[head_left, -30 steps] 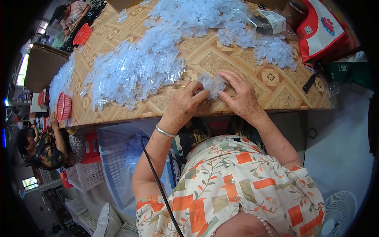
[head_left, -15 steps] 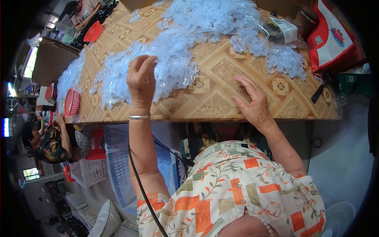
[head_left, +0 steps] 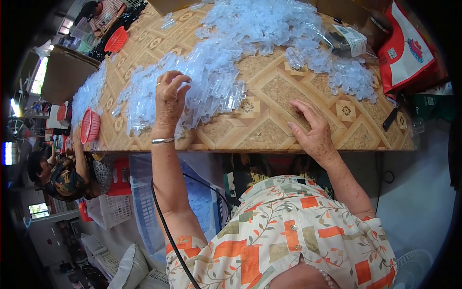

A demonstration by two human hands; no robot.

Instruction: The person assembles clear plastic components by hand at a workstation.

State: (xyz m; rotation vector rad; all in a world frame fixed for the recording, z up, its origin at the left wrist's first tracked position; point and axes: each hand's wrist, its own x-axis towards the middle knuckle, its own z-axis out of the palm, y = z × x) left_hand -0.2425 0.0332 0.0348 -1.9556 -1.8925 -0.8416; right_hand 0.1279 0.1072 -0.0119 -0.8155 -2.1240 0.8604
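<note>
My left hand [head_left: 170, 98], with a ring and a silver bangle, is closed in a pinch above the near side of a pile of clear plastic pieces [head_left: 211, 72]. Something pale shows at its fingertips, too small to tell from the pieces behind. At the table's near edge my right hand [head_left: 315, 132] rests on the patterned tabletop [head_left: 276, 96]. Its fingers are stretched and apart, with nothing in them. Beyond that hand lies a heap of small round clear pieces [head_left: 353, 79].
A red and white bag [head_left: 404, 48], a clear packet with a label [head_left: 351, 41] and a black-handled tool [head_left: 391, 118] lie at the right. Red baskets [head_left: 90, 126] stand on the left side. Two people work farther left. A blue crate [head_left: 147, 202] sits below the table edge.
My left hand has turned a little and its wrist has shifted slightly left, fingers still pinched. My right hand rests as before. The whole view has shifted slightly.
</note>
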